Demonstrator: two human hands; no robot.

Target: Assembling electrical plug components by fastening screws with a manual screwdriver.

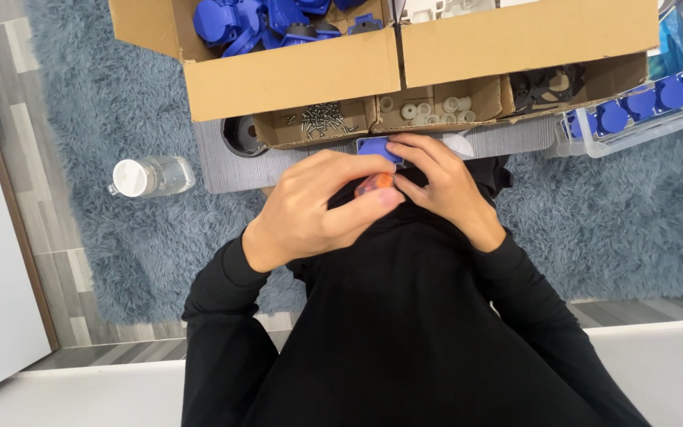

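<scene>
My left hand (322, 205) and my right hand (436, 186) meet close to my chest over a grey mat (223, 170). The left hand's fingers curl around a small tool with an orange handle (375, 183). The right hand grips a blue plastic part (379, 148), which peeks out above both hands. Most of the part and of the tool is hidden by my fingers. Black sleeves cover both arms.
A cardboard box (294, 75) of blue plastic parts stands ahead, with small trays of screws (319, 120) and white rings (428, 109). A clear tray (594, 142) with blue sockets is at right. A water bottle (152, 175) lies left on the blue-grey rug.
</scene>
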